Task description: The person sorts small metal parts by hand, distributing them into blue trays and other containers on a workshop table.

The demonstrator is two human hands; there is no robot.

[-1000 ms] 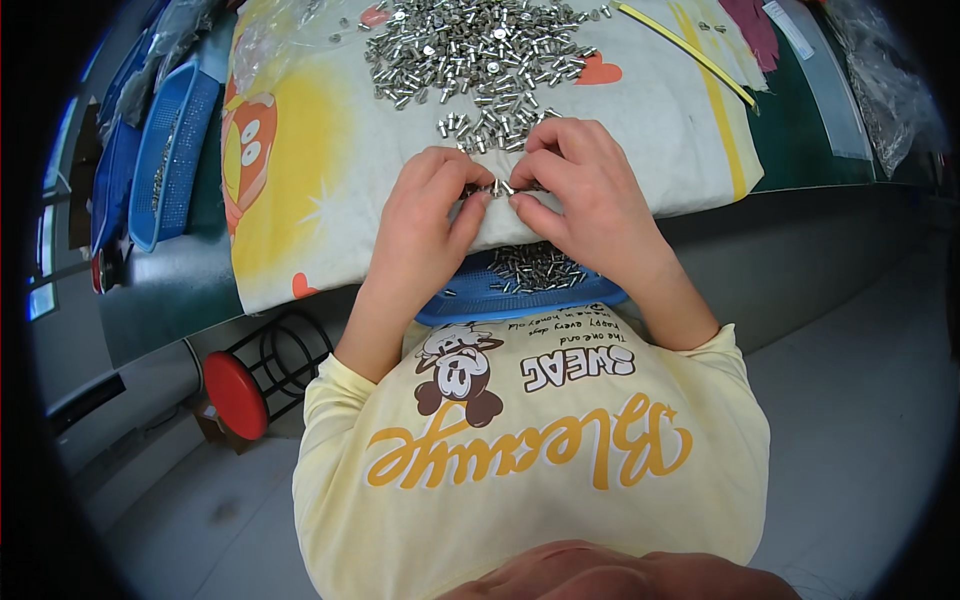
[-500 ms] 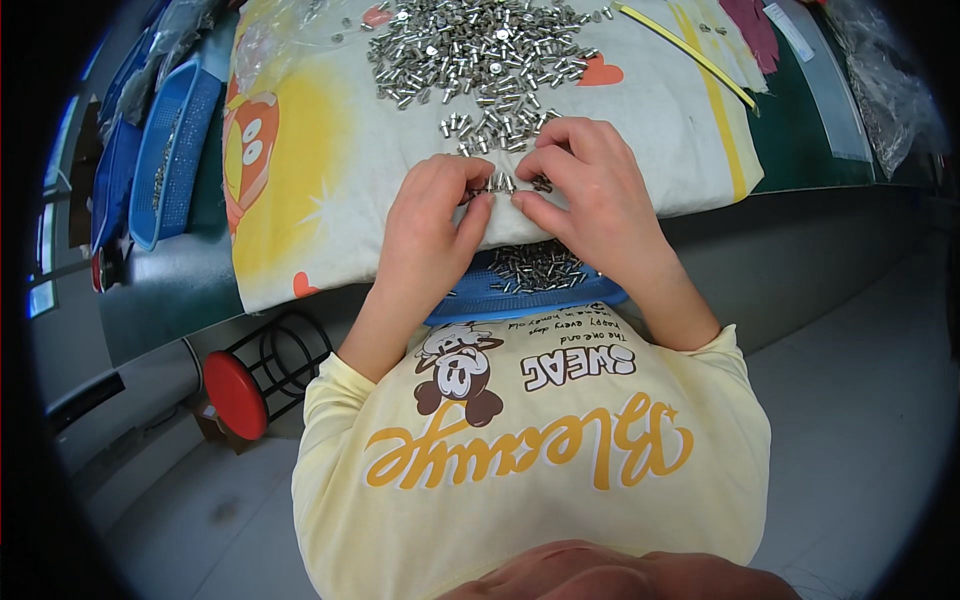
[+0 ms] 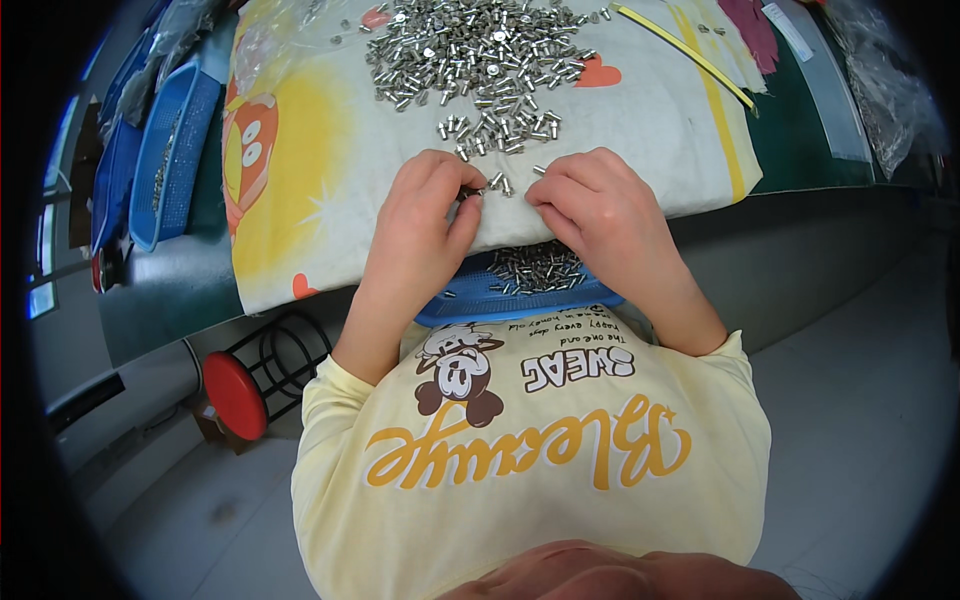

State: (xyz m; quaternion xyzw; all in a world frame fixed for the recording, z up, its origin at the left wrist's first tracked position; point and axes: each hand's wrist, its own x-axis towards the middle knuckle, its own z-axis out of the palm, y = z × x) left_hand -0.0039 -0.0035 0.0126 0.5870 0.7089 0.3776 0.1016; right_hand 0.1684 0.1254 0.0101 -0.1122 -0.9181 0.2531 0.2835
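Small silver screws (image 3: 470,60) lie in a big heap on the white printed cloth (image 3: 350,200), and a smaller cluster (image 3: 495,130) spreads toward me. My left hand (image 3: 420,215) is closed at the cloth's near edge, with bits of metal screws (image 3: 470,193) showing between thumb and forefinger. A few loose screws (image 3: 501,184) lie just right of its fingertips. My right hand (image 3: 605,210) has its thumb and fingers pressed together; what they hold, if anything, is hidden. One screw (image 3: 539,170) shows at the edge of its forefinger.
Below the table edge, against my shirt, is a blue basket (image 3: 480,305) holding many screws. Another blue basket (image 3: 175,150) stands at the left. A yellow strip (image 3: 690,55) lies at the far right, near clear plastic bags (image 3: 885,100). A red stool (image 3: 235,393) stands lower left.
My right hand has moved right and a little toward me, away from the left, and its fingers have drawn together. The screws between the hands have shifted and lie more in the open.
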